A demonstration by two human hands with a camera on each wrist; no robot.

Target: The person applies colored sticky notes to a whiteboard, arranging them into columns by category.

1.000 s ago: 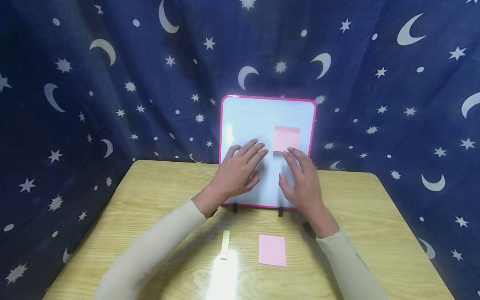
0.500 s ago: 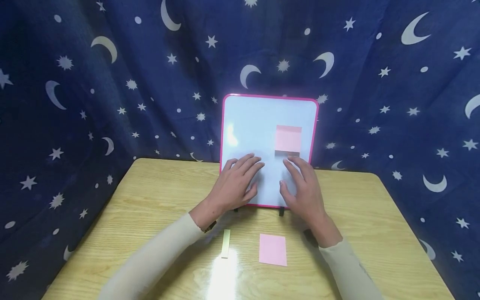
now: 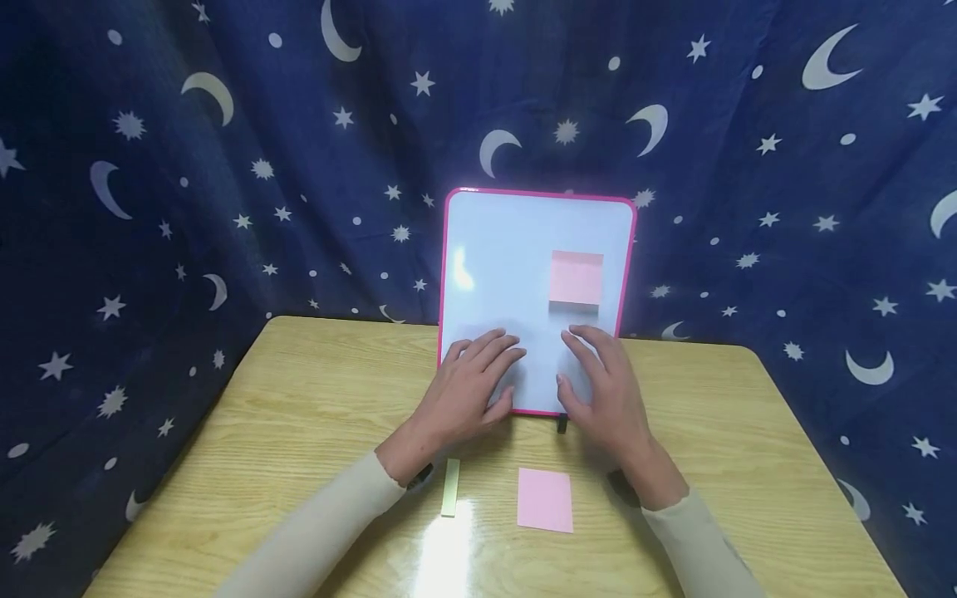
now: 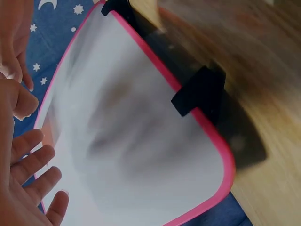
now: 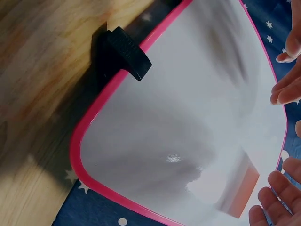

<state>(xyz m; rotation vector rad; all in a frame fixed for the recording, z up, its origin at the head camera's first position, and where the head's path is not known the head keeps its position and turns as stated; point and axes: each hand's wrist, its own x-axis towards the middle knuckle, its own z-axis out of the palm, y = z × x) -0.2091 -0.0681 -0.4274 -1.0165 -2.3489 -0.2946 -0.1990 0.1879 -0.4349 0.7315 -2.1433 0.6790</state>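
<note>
A whiteboard (image 3: 508, 241) with a pink rim stands upright at the back of the table. On its right half sticks a pink sticky note (image 3: 576, 280), whose lower edge lifts off the board and casts a shadow. My left hand (image 3: 467, 386) is held before the board's lower left part, fingers spread and relaxed, holding nothing. Before the lower right part is my right hand (image 3: 606, 390), also empty, fingertips below the note. In the right wrist view the note (image 5: 243, 190) juts from the board near the right hand's fingers (image 5: 273, 203).
On the table (image 3: 336, 365) lie a pink square of sticky notes (image 3: 544, 500) and a narrow yellow strip (image 3: 450, 488). Black stand feet (image 4: 202, 94) grip the board's lower rim. A dark blue curtain (image 3: 374, 124) with moons and stars hangs behind.
Both hands have moved down the board, away from the pink note, the right fingertips leaving its lower edge. The note stays on the board; the pieces on the table have not moved.
</note>
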